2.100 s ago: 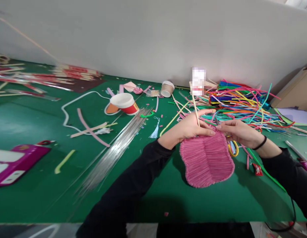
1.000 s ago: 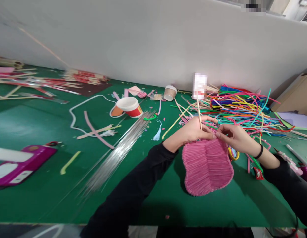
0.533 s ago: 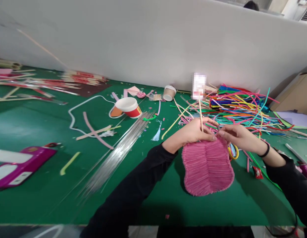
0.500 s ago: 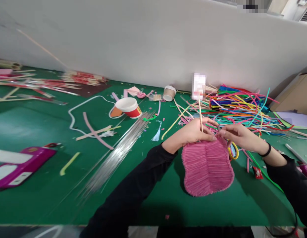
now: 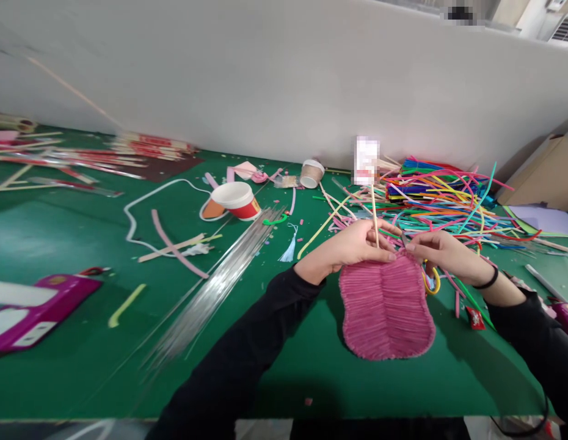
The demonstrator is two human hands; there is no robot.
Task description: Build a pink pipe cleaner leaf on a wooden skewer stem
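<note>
A pink ribbed piece of chenille stems (image 5: 387, 308), with a seam down its middle, hangs from my hands over the table. My left hand (image 5: 357, 244) is closed on its top edge. A thin wooden stick (image 5: 374, 208) rises upright by the left thumb; its lower end is hidden. Pinched at the same top edge, my right hand (image 5: 442, 252) has yellow-handled scissors (image 5: 433, 282) in it, the loop showing below the fingers. A small grey metal tip shows between the hands.
Coloured chenille stems (image 5: 449, 195) lie heaped at the back right. Left of my arm are thin metal wires (image 5: 220, 284), a tipped paper cup (image 5: 236, 198) and a purple glue gun (image 5: 50, 305) at the far left. A cardboard box (image 5: 543, 171) stands at right.
The pink piece has turned slightly, and its lower part has shifted a little. My hands stay at its top edge, and the view has moved slightly.
</note>
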